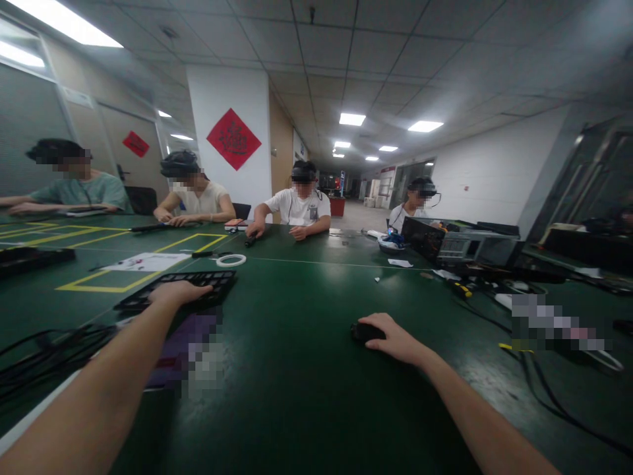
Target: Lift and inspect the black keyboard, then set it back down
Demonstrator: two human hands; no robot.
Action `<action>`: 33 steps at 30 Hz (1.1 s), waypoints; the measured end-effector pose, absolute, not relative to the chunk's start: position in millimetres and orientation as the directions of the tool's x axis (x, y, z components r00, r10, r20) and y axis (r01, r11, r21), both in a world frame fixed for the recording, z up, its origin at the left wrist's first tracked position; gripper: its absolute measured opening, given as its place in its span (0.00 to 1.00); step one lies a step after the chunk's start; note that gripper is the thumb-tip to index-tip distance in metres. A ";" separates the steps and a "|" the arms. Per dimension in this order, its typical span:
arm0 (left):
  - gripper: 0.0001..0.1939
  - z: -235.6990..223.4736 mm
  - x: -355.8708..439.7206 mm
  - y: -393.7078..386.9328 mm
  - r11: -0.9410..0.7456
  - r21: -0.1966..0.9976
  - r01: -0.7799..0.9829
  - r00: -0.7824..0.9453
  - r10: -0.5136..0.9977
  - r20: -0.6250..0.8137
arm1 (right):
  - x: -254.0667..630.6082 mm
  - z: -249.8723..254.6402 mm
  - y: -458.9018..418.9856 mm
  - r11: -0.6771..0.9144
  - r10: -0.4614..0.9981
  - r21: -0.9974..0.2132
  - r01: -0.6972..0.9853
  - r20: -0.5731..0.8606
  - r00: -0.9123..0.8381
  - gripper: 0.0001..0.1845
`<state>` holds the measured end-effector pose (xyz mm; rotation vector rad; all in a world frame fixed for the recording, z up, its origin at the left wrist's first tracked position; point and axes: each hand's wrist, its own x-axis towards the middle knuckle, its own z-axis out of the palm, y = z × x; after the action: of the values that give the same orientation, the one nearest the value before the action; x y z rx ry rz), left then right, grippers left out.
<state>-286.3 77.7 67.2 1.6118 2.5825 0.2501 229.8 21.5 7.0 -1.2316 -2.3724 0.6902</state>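
Observation:
My right hand [390, 338] curls over a black computer mouse [361, 332] on the green tabletop [297, 356]. The mouse's left end pokes out past my fingers. On the left, my left hand [180, 292] lies palm down across what looks like a black keyboard [225, 282], its thumb stretched out to the right. The other fingers are partly hidden behind the hand. Just below the keyboard lies a purple sheet or packet [180, 343], partly covered by my left forearm.
Black cables [54, 356] lie at the left. Beyond the keyboard are a white tape roll [231, 260], a paper sheet [148, 262] and yellow tape lines. An opened computer case [465, 247] and a power strip [554, 320] are at the right. Several people in headsets sit around the table.

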 end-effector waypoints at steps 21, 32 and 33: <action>0.15 59.4 -21.1 -17.2 -0.522 0.088 0.848 0.497 0.843 0.208 | 305.4 15.0 48.1 0.284 0.889 -0.357 0.890 0.445 -0.105 0.23; 0.15 24.1 6.7 -52.8 -0.620 0.236 0.748 0.620 0.780 0.087 | 343.2 -15.5 52.6 -0.338 0.866 -0.264 0.903 0.287 0.409 0.26; 0.15 23.4 6.2 -52.4 -0.622 0.234 0.747 0.618 0.780 0.098 | 341.6 -15.2 52.3 -0.343 0.865 -0.261 0.902 0.286 0.412 0.26</action>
<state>6.2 -52.4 23.4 2.6703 1.2714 0.2847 341.6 52.3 -15.2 -2.2972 -1.5168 -0.1350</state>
